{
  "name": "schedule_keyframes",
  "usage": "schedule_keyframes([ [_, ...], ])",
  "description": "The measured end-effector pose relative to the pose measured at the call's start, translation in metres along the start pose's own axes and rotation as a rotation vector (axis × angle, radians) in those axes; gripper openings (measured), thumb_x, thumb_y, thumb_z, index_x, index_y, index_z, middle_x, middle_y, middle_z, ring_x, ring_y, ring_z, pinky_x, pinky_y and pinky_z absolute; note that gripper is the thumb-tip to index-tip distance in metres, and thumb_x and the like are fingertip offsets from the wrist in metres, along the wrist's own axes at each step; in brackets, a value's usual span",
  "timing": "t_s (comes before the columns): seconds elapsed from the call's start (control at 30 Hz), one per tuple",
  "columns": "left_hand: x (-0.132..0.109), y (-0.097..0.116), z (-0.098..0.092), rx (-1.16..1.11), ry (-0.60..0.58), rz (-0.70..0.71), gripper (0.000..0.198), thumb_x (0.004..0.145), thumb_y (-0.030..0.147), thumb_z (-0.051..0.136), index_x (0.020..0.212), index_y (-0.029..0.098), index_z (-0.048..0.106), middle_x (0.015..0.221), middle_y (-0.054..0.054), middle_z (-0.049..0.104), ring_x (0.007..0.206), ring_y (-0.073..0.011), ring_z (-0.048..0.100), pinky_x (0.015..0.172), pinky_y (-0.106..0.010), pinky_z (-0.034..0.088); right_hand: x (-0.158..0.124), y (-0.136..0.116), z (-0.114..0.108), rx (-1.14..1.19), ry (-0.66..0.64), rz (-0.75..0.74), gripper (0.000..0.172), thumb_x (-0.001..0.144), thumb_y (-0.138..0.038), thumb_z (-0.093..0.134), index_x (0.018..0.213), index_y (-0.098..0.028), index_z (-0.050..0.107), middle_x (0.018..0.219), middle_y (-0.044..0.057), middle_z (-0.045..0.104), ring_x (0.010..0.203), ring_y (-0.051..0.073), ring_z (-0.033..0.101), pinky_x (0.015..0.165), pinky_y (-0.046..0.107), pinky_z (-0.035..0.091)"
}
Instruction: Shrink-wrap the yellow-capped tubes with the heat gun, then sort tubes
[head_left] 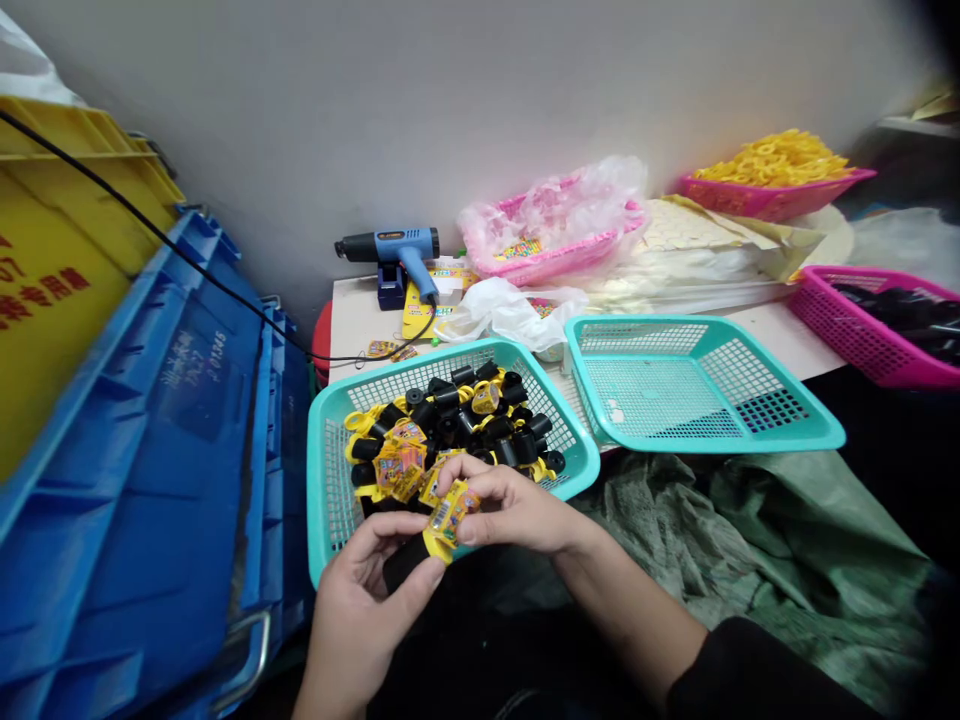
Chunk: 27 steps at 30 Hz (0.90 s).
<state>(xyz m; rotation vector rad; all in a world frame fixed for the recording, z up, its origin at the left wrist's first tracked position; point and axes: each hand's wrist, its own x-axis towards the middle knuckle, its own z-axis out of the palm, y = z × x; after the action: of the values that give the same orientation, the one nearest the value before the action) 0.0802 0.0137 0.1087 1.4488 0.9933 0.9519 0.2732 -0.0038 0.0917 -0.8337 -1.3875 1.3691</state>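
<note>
Left hand point(367, 600) gripped a small black cylinder point(405, 562) by its lower end, thumb across it. Right hand point(510, 510) pinched the yellow printed label point(452, 512) at the cylinder's top, fingers closed on it. Both were held just over the near rim of a teal basket point(330, 500) of similar black and yellow pieces. A second teal basket point(750, 440), a blue heat gun point(405, 250) and pink baskets point(825, 300) sat on the tabletop point(352, 320) against a grey wall; blue and yellow crates point(150, 450) stood left.
</note>
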Motion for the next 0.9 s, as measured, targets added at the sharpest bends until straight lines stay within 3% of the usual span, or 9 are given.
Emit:
schedule_keyframes([
  [0.3,-0.004,-0.008,0.003,0.180,0.108,0.070,0.019,0.070,0.026,0.076,0.087,0.022,0.069,0.088,-0.003,0.073,0.085,-0.0169,0.070,0.079,-0.021,0.056,0.003,0.002,-0.001,-0.027,0.005,-0.029,0.023,0.077,-0.037,0.075,0.086,-0.017,0.069,0.099,0.003,0.048,0.098,0.013,0.050,0.093,0.030,0.041],
  [0.47,-0.012,-0.007,0.008,0.178,0.169,0.143,0.017,0.072,0.022,0.075,0.088,0.024,0.069,0.089,0.000,0.072,0.085,-0.0136,0.069,0.080,-0.017,0.055,0.005,-0.010,-0.008,-0.187,-0.067,-0.102,0.021,0.079,-0.036,0.073,0.076,-0.016,0.066,0.094,0.001,0.045,0.093,0.012,0.049,0.093,0.028,0.041],
  [0.63,-0.011,-0.012,0.002,0.073,0.209,0.127,0.021,0.070,0.019,0.077,0.089,0.026,0.071,0.092,0.002,0.072,0.092,-0.0123,0.068,0.085,-0.016,0.053,0.005,-0.015,-0.011,-0.441,-0.097,-0.163,0.025,0.081,-0.040,0.070,0.090,-0.016,0.069,0.099,0.005,0.050,0.102,0.016,0.047,0.095,0.031,0.041],
  [0.7,-0.008,-0.014,-0.002,-0.010,0.201,0.083,0.023,0.068,0.020,0.079,0.090,0.026,0.072,0.091,0.002,0.073,0.090,-0.0124,0.068,0.083,-0.016,0.053,0.006,-0.012,-0.009,-0.531,-0.074,-0.236,0.026,0.082,-0.039,0.070,0.093,-0.016,0.070,0.099,0.006,0.051,0.102,0.016,0.047,0.093,0.030,0.042],
  [0.83,-0.003,-0.015,-0.008,-0.144,0.112,-0.058,0.025,0.066,0.027,0.082,0.089,0.024,0.073,0.088,-0.001,0.074,0.086,-0.0144,0.068,0.076,-0.016,0.053,0.014,-0.008,-0.009,-0.626,-0.029,-0.534,0.026,0.080,-0.040,0.071,0.084,-0.014,0.070,0.094,0.005,0.052,0.095,0.014,0.047,0.088,0.028,0.042],
  [0.9,-0.003,-0.014,-0.009,-0.184,0.104,-0.132,0.028,0.063,0.033,0.084,0.086,0.021,0.073,0.086,-0.003,0.073,0.084,-0.0159,0.068,0.073,-0.017,0.053,0.020,-0.009,-0.012,-0.667,-0.061,-0.600,0.027,0.080,-0.040,0.072,0.083,-0.013,0.070,0.094,0.006,0.053,0.096,0.014,0.047,0.090,0.029,0.040],
])
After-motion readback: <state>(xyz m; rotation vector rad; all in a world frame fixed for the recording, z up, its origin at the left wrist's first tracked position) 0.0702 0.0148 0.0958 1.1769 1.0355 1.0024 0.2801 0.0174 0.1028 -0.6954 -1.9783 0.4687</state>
